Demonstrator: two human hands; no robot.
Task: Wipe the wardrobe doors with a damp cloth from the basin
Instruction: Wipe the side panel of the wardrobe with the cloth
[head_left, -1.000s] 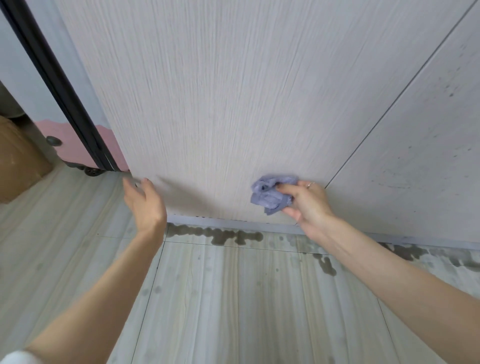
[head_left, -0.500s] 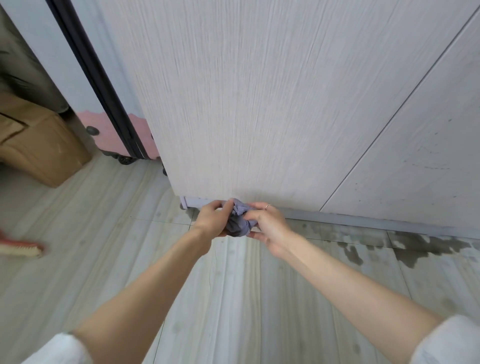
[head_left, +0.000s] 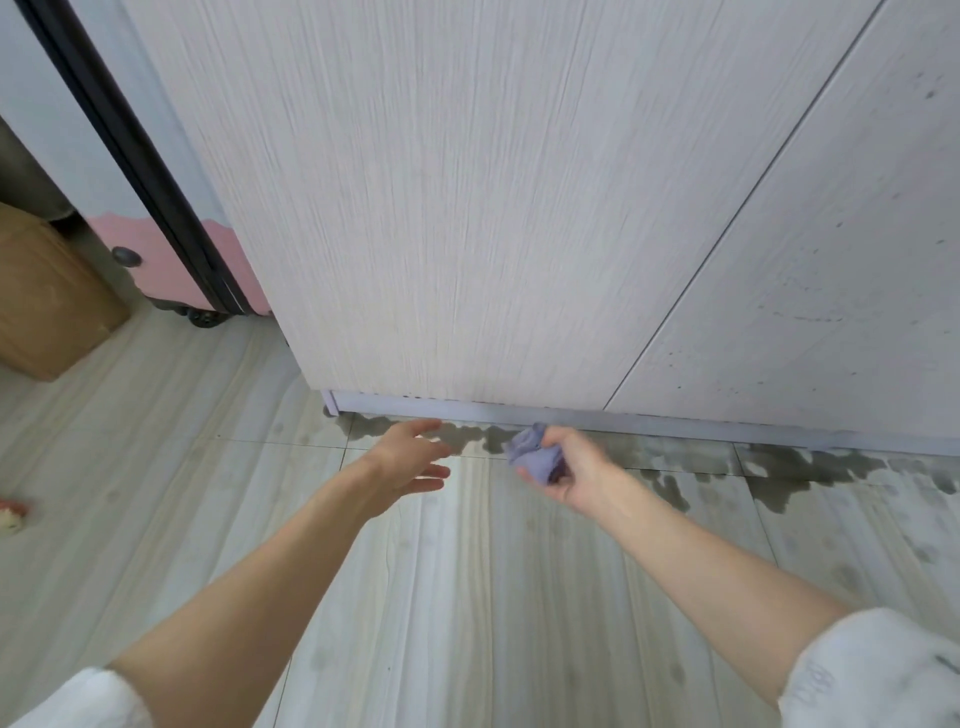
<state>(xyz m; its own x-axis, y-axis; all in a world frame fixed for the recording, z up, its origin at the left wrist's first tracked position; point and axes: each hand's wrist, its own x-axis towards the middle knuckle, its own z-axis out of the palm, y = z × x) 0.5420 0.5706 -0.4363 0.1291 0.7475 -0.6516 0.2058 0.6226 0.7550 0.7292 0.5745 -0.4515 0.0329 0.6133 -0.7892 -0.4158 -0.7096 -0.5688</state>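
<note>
Here, our right hand grips the balled purple cloth above the floor, just below the wardrobe door. At its nine o'clock, our left hand hovers, fingers spread, holding nothing. Puddles at three o'clock could make us slip.

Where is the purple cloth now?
In the head view, the crumpled purple cloth sits in the right hand, low centre, just before the wardrobe's pale base strip.
</note>
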